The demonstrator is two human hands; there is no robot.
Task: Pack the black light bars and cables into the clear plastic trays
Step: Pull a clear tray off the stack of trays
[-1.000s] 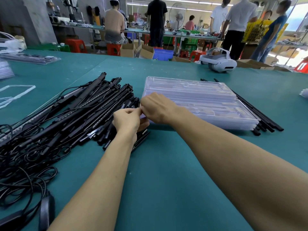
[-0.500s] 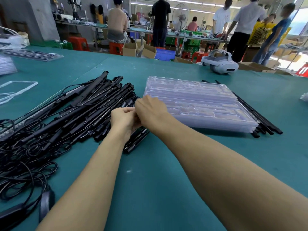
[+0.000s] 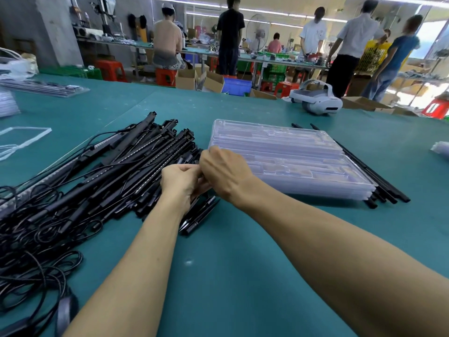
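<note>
— Left hand (image 3: 181,183) first: curled, knuckles up, fingertips tucked against right hand (image 3: 224,171). Gripping what?
— Cannot tell. Right hand curled too, back turned to camera, fingers hidden beneath. Both pressed together at near-left corner of clear plastic trays (image 3: 291,154).
— Trays stacked?
— Stacked, flat on green table (image 3: 243,276), stretching away to right of right hand, corner covered by it.
— And left of left hand?
— Slanting heap of black light bars (image 3: 126,171), touching left hand's far side, a few poking out beneath its wrist. Farther left and nearer, cables (image 3: 36,239) in a black tangle.
— Anything in the way?
— Heap crowding right up to stack's left edge, hands wedged in between. Well right of right hand, loose black rods (image 3: 379,183) along stack's far side, ends poking past its near corner.
— Beyond that?
— Far past right hand, white headset (image 3: 318,100). Far left, pale strip frame (image 3: 24,139) and packed trays (image 3: 43,87). Behind, cardboard boxes (image 3: 187,79) and people (image 3: 230,35) at benches.
— Different from a second ago?
— Barely. Hands joined at same corner then as now. Stack, heap, cables, headset all unmoved.
</note>
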